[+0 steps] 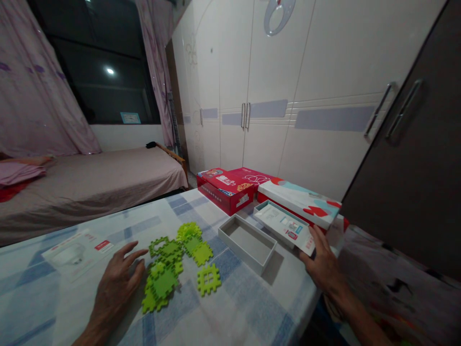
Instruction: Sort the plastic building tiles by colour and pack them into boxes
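On the left part of the table, my left hand [120, 276] rests with its fingers apart and nothing held. Just right of its fingertips lies a loose pile of green interlocking puzzle tiles [163, 281]. A single tile with a window-like cutout [209, 279] sits apart from that pile. At the table's right edge, my right hand [322, 259] has thumb and fingers on the near end of a white printed card [288, 227]. Beneath the card is a shallow white box part [260, 207], partly covered by it. An open grey-white box tray [248, 240] stands between the tiles and the card.
A red box [226, 190] and a white-and-red patterned box [302, 199] stand at the table's back. A clear package with a bulb picture [77, 254] lies at left. Beyond are a bed [93, 178] and a wardrobe [266, 72].
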`<state>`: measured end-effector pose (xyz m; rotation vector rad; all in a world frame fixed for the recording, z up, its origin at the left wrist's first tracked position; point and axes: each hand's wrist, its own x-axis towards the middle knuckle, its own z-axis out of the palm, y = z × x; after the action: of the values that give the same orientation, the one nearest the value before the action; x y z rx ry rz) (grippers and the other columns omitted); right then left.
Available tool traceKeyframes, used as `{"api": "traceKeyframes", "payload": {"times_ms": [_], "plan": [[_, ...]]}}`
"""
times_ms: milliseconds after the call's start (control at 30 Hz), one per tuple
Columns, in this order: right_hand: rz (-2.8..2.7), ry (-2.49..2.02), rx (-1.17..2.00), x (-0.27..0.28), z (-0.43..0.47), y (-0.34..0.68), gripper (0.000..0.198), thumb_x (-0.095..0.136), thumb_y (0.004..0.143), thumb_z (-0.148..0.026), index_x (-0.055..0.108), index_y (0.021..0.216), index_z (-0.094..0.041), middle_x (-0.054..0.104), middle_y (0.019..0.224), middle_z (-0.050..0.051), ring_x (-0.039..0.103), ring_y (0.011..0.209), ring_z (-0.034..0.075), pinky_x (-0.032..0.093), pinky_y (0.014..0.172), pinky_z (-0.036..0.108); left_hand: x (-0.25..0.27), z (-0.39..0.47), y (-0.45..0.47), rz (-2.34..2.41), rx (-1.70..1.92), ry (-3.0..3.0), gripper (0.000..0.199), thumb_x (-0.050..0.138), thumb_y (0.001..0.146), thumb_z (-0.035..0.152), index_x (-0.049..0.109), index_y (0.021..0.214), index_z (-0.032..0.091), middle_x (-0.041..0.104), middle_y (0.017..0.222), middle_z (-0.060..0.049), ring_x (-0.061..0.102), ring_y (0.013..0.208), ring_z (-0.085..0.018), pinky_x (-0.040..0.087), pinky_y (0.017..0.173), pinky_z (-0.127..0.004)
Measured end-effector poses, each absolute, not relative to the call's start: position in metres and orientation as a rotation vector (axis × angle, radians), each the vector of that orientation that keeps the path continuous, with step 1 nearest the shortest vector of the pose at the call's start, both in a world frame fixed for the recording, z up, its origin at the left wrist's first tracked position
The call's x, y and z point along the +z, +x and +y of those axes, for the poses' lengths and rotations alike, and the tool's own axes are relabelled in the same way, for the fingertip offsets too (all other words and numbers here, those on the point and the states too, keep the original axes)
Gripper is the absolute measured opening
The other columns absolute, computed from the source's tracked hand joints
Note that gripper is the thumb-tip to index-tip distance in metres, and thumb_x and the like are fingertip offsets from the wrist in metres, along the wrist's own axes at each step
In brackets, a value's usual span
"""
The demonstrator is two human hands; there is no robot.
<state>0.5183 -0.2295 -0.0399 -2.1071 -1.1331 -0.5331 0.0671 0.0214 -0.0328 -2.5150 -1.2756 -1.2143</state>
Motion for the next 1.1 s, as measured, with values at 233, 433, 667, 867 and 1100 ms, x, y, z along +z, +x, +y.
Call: {"api": "traceKeyframes", "payload": {"times_ms": [233, 433, 667, 867, 1100], "plan": [[-1.019, -2.068, -0.458, -0.037, -0.220, 0.511, 0.079, 0.053, 0.077, -0.058, 0.032, 0.139, -0.013, 0.038, 0.141, 0.018, 0.040, 0.128, 0.033, 0.037, 0.104, 0.048, -0.034, 0.022, 0.067, -1.294, -1.224, -2.513, 0.027, 0.043, 0.083, 0.038, 0.062, 0.094, 0.022, 0.055, 0.120, -0.008, 0.057, 0.108, -0.026, 0.046, 0.096, -0.045], [-0.970, -2.139, -0.468, -0.025, -0.207, 0.505, 0.087, 0.049, 0.076, -0.065, 0.033, 0.138, -0.007, 0.034, 0.143, 0.022, 0.036, 0.130, 0.035, 0.036, 0.105, 0.048, -0.039, 0.027, 0.066, -1.225, -1.250, -2.501, 0.033, 0.042, 0.082, 0.041, 0.065, 0.093, 0.019, 0.057, 0.117, -0.011, 0.058, 0.105, -0.028, 0.048, 0.093, -0.046], [-0.916, -2.188, -0.397, -0.030, -0.197, 0.503, 0.093, 0.041, 0.077, -0.070, 0.032, 0.138, 0.000, 0.028, 0.146, 0.025, 0.030, 0.134, 0.034, 0.030, 0.109, 0.046, -0.040, 0.028, 0.066, -1.225, -1.245, -2.502, 0.033, 0.042, 0.083, 0.040, 0.066, 0.092, 0.019, 0.058, 0.117, -0.012, 0.058, 0.105, -0.028, 0.048, 0.092, -0.047], [-0.974, -2.247, -0.474, -0.023, -0.191, 0.504, 0.081, 0.030, 0.086, -0.064, 0.037, 0.136, -0.001, 0.036, 0.141, 0.024, 0.035, 0.131, 0.033, 0.033, 0.106, 0.047, -0.041, 0.028, 0.066, -1.196, -1.234, -2.494, 0.033, 0.043, 0.083, 0.040, 0.066, 0.092, 0.019, 0.058, 0.116, -0.012, 0.058, 0.103, -0.028, 0.049, 0.091, -0.046], [-0.891, -2.295, -0.725, -0.014, -0.203, 0.494, 0.069, 0.032, 0.087, -0.063, 0.042, 0.133, -0.012, 0.042, 0.137, 0.019, 0.045, 0.120, 0.035, 0.044, 0.088, 0.052, -0.040, 0.028, 0.066, -1.221, -1.235, -2.501, 0.033, 0.042, 0.083, 0.040, 0.066, 0.091, 0.019, 0.058, 0.116, -0.011, 0.059, 0.103, -0.028, 0.049, 0.091, -0.046]]}}
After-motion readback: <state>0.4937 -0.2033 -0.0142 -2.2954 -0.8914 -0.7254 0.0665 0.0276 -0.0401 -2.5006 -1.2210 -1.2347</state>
